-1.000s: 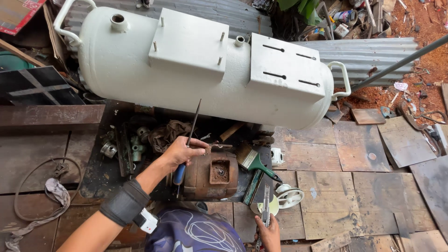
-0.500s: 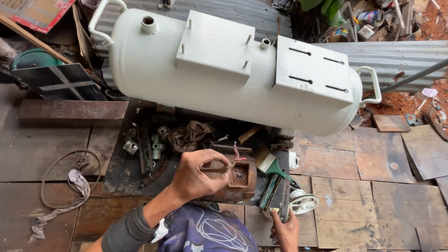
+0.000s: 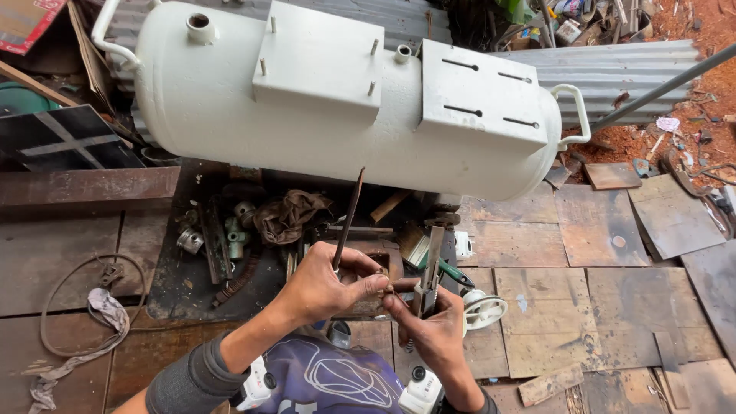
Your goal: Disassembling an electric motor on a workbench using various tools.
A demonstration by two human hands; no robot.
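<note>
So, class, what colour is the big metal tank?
White, shown best in the head view: big metal tank.

The tank (image 3: 337, 100) above my hands is metal under smooth, slightly glossy white paint, with bare steel studs on its flat plates. The rod (image 3: 349, 218) in my left hand (image 3: 326, 287) is dull, dark metal, and the file (image 3: 429, 268) in my right hand (image 3: 429, 326) is grey steel with a worn, matt face. The block (image 3: 379, 264) between them looks like rusty, rough cast metal. A crumpled rag (image 3: 287, 215) of brown cloth lies behind it, soft and matt. The floor plates (image 3: 606, 284) are rusted sheet metal, scuffed and patchy. My left sleeve (image 3: 192, 379) is grey knitted cloth. The sheet (image 3: 613, 73) behind the tank is corrugated grey metal, dull.
</note>
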